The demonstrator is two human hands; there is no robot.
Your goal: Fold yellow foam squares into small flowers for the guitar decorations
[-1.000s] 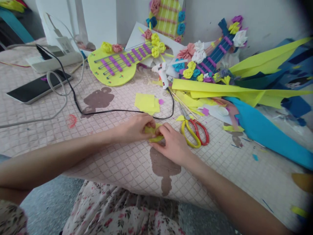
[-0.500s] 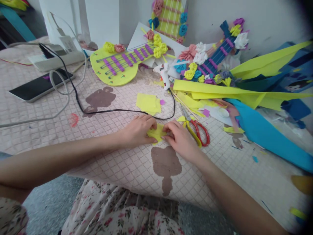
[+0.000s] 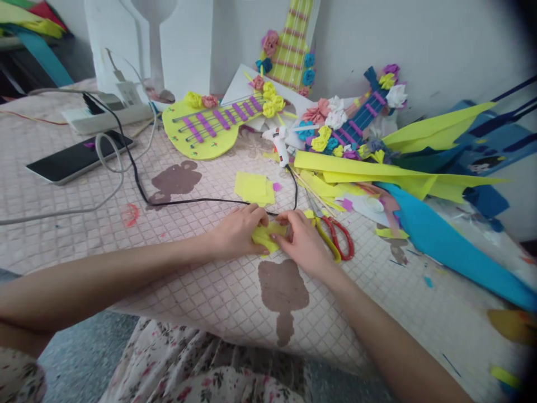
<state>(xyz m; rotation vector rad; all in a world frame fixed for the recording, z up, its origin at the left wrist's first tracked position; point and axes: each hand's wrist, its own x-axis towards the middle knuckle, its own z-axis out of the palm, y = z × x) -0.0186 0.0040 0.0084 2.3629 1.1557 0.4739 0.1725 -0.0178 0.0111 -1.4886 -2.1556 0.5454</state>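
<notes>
A small piece of yellow crepe paper (image 3: pixel 267 236) lies between my two hands near the front of the table, its surface creased. My left hand (image 3: pixel 243 230) grips its left side with fingers bent. On the other side, my right hand (image 3: pixel 302 240) pinches the right edge between thumb and fingers. Just beyond my hands rests a short stack of yellow paper squares (image 3: pixel 254 187). Scissors with red and yellow handles (image 3: pixel 340 238) lie close to my right hand. A white glue gun (image 3: pixel 278 144) sits farther back, its black cord running behind my hands.
A yellow paper guitar (image 3: pixel 201 127) and a blue one (image 3: pixel 364 117) with paper flowers stand at the back. Yellow strips (image 3: pixel 377 168) and a blue strip (image 3: pixel 444 240) cover the right side. A phone (image 3: pixel 78 158) and a power strip (image 3: pixel 104 115) are at left.
The yellow paper is more creased, and my right thumb has shifted inward over it. The camera view has tilted slightly, so the table contents appear lower.
</notes>
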